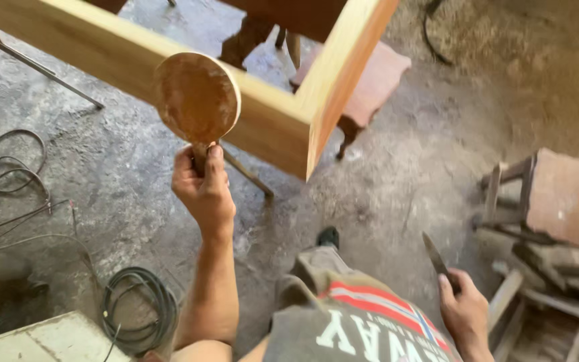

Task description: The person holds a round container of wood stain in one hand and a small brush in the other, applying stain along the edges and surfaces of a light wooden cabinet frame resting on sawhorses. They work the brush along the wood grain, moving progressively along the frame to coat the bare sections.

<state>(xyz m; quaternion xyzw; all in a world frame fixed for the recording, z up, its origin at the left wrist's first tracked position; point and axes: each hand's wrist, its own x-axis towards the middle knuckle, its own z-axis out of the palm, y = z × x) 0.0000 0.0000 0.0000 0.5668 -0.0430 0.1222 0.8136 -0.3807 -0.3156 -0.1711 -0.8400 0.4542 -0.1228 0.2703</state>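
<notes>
Two hands, left (204, 186) clenched around one round paddle (198, 98), right (465, 310) gripping one blade (435, 253).

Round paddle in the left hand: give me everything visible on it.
The round paddle is a flat disc, wood by its look, its facing side smeared reddish-brown, with a pale edge on the right. A short handle runs down into the left hand, which grips it, thumb up the front. It is held upright in front of the pale wooden frame; whether they touch cannot be told.

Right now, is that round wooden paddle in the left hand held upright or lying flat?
Upright. The left hand grips the round wooden paddle by its short handle, disc raised above the fist, its brown-smeared face toward the camera, before the wooden frame.
</notes>
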